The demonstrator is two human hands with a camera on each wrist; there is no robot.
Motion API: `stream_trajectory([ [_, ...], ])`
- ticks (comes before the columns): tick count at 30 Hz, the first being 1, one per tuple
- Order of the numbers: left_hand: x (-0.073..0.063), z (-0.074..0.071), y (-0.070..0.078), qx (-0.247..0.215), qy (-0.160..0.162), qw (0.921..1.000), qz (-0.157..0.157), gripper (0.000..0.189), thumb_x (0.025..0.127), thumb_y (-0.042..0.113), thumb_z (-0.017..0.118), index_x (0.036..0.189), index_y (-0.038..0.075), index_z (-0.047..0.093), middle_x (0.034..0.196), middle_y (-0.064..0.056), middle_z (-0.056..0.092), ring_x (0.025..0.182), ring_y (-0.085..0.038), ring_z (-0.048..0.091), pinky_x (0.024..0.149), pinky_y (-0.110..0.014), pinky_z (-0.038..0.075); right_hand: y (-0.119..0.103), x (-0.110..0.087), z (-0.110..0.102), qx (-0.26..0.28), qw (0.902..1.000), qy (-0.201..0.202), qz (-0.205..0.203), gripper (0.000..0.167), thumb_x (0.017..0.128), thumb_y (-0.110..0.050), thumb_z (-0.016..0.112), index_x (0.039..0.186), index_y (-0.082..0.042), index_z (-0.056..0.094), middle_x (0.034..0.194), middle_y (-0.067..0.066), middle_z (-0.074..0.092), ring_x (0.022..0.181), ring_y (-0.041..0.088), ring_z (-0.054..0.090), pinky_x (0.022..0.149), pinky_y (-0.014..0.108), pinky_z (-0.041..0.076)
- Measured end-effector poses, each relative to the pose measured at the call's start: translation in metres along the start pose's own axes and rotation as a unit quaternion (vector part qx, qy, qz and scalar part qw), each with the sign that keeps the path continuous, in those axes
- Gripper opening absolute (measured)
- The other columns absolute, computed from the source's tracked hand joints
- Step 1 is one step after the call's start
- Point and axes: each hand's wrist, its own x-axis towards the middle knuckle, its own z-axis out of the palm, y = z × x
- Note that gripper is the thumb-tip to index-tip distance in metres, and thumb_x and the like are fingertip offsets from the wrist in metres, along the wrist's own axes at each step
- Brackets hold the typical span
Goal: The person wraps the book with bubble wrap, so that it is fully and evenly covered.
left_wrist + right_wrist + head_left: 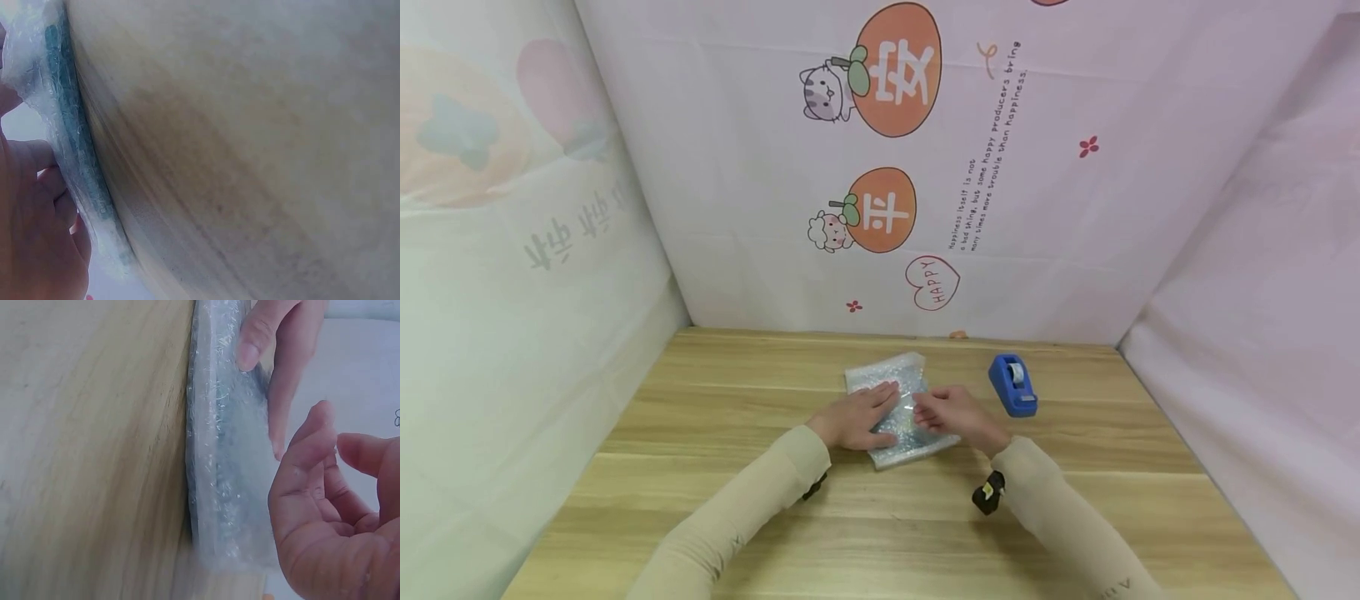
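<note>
A flat package in clear bubble wrap (898,375) lies on the table, something bluish-green showing through the wrap. My left hand (859,417) rests on its left side, fingers spread and pressing the wrap. Over the package's right side is my right hand (951,414), its thumb and index finger brought together and the other fingers curled. They pinch what looks like a small strip of clear tape, hard to make out. In the right wrist view, the right hand (331,512) is close beside the package's wrapped edge (206,444). The left wrist view shows the teal edge (75,119) under the plastic.
A blue tape dispenser (1013,387) stands on the wooden table (737,517), right of the package. Printed white cloth (760,208) hangs behind the table and along both sides.
</note>
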Motion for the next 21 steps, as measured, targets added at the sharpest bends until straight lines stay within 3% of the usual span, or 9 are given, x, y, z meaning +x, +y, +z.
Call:
stream_trajectory([
  [10, 0.000, -0.001, -0.001, -0.004, -0.005, 1.0000, 0.004, 0.083, 0.109, 0.054, 0.046, 0.167, 0.000, 0.023, 0.177, -0.018, 0.018, 0.165, -0.033, 0.020, 0.134, -0.047, 0.025, 0.004, 0.010, 0.006, 0.017, 0.9990, -0.016, 0.037, 0.036, 0.107, -0.028, 0.061, 0.099, 0.005, 0.074, 0.077, -0.001, 0.073, 0.065, 0.005, 0.062, 0.058, 0.017, 0.048],
  [21, 0.001, 0.001, -0.004, -0.006, -0.001, 1.0000, 0.007, 0.083, 0.109, 0.054, 0.046, 0.167, 0.000, 0.023, 0.177, -0.018, 0.018, 0.165, -0.033, 0.020, 0.134, -0.047, 0.025, 0.002, 0.016, 0.009, 0.011, 0.9958, -0.022, 0.088, 0.033, 0.105, -0.026, 0.064, 0.095, 0.003, 0.077, 0.072, -0.001, 0.072, 0.061, 0.003, 0.062, 0.056, 0.016, 0.050],
])
